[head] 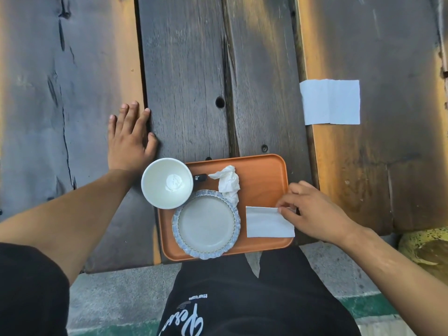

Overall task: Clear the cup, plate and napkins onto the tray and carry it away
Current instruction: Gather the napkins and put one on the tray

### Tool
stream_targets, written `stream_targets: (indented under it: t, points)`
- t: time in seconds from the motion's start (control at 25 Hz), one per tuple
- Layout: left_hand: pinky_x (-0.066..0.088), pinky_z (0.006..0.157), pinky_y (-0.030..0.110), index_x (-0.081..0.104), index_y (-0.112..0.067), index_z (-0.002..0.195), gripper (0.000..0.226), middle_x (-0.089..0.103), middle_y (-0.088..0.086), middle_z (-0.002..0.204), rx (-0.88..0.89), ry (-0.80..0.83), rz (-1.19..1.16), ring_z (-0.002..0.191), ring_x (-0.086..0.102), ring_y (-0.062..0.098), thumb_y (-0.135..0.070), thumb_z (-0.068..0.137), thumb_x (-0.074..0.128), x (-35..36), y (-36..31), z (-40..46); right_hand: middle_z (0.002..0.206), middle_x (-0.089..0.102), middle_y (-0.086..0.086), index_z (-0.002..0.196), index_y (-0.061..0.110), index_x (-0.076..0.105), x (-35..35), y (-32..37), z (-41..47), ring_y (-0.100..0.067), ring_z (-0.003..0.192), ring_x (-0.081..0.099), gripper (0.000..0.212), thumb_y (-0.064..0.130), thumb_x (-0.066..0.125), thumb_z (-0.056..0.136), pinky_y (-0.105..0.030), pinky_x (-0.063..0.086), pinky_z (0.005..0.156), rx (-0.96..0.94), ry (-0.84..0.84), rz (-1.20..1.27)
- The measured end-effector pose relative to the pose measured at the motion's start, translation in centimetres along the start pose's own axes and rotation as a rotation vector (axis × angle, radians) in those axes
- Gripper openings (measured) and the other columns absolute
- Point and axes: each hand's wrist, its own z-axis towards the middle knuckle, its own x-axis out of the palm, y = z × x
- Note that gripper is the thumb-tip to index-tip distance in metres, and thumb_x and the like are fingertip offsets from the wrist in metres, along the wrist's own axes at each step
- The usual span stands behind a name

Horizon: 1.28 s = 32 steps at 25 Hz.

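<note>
A: Black shirt (242, 299) fills the bottom centre; just above it sits the tray (261, 170) at the near table edge. Contents?

B: Plate (206, 223) lower left on the tray, crumpled napkin (229, 181) above it, cup (167, 183) overlapping the tray's upper-left rim. Folded napkin (268, 223) lower right, over the rim.

A: Grip state?

B: Right hand (312, 212) pinches that folded napkin's upper-right corner. Left hand (129, 139) lies flat on the table (184, 69), fingers straight, holding nothing.

A: Remaining item?

B: Flat napkin (330, 102), upper right of frame, well apart from the tray, long axis left-right. Right hand is nearer; judged reach is up and slightly right.
</note>
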Motion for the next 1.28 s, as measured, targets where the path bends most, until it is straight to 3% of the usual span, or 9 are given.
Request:
stream_targets:
  t: [0.36, 0.52, 0.68, 0.8, 1.08, 1.28]
  points:
    - [0.008, 0.126, 0.05, 0.032, -0.025, 0.155, 0.061, 0.022, 0.005, 0.167, 0.021, 0.016, 0.04, 0.155, 0.015, 0.025, -0.036, 0.095, 0.037, 0.1, 0.2, 0.1, 0.084, 0.049, 0.021, 0.109, 0.034, 0.072, 2.2, 0.0, 1.1, -0.001, 0.085, 0.044, 0.016, 0.038, 0.066, 0.095, -0.01, 0.031, 0.066, 0.131, -0.014, 0.0]
    - [0.007, 0.126, 0.048, 0.03, -0.024, 0.155, 0.062, 0.022, 0.006, 0.166, 0.021, 0.033, 0.057, 0.155, 0.015, 0.026, -0.038, 0.095, 0.036, 0.0, 0.4, 0.1, 0.081, 0.051, 0.018, 0.101, 0.032, 0.073, 2.8, 0.3, 1.1, 0.006, 0.09, 0.044, 0.009, 0.033, 0.068, 0.093, -0.009, 0.031, 0.064, 0.151, -0.059, 0.032]
    - [0.025, 0.117, 0.052, 0.046, -0.017, 0.139, 0.055, 0.04, 0.013, 0.152, 0.045, -0.01, 0.109, 0.136, 0.039, 0.038, -0.037, 0.088, 0.045, -0.6, 0.0, 1.7, 0.077, 0.048, 0.02, 0.095, 0.032, 0.073, 3.2, 0.4, 1.4, 0.007, 0.084, 0.044, 0.004, 0.032, 0.07, 0.092, -0.009, 0.03, 0.063, 0.179, -0.1, 0.036]
    - [0.027, 0.115, 0.052, 0.053, -0.012, 0.129, 0.048, 0.045, 0.017, 0.144, 0.198, -0.031, 0.133, 0.131, 0.042, 0.041, -0.034, 0.088, 0.048, -1.3, -1.4, 4.3, 0.081, 0.052, 0.021, 0.097, 0.034, 0.07, 3.3, 0.1, 1.5, 0.005, 0.082, 0.048, 0.006, 0.034, 0.072, 0.091, -0.008, 0.033, 0.066, 0.191, -0.107, 0.049]
    - [0.018, 0.122, 0.056, 0.041, -0.011, 0.148, 0.067, 0.035, 0.017, 0.158, 0.663, 0.2, 0.152, 0.149, 0.028, 0.037, -0.049, 0.092, 0.04, 0.8, -12.3, 10.3, 0.091, 0.049, 0.022, 0.112, 0.032, 0.067, 3.0, -0.8, 1.9, 0.007, 0.091, 0.052, 0.017, 0.033, 0.065, 0.095, -0.007, 0.04, 0.071, 0.27, -0.295, 0.203]
    - [0.012, 0.125, 0.055, 0.033, -0.012, 0.155, 0.072, 0.026, 0.015, 0.164, 0.782, 0.266, 0.176, 0.154, 0.019, 0.034, -0.054, 0.096, 0.033, 3.3, -18.8, 11.8, 0.106, 0.053, 0.011, 0.119, 0.026, 0.064, 1.0, -2.4, 3.1, -0.006, 0.098, 0.052, 0.021, 0.027, 0.062, 0.098, -0.025, 0.052, 0.087, 0.43, -0.545, 0.337]
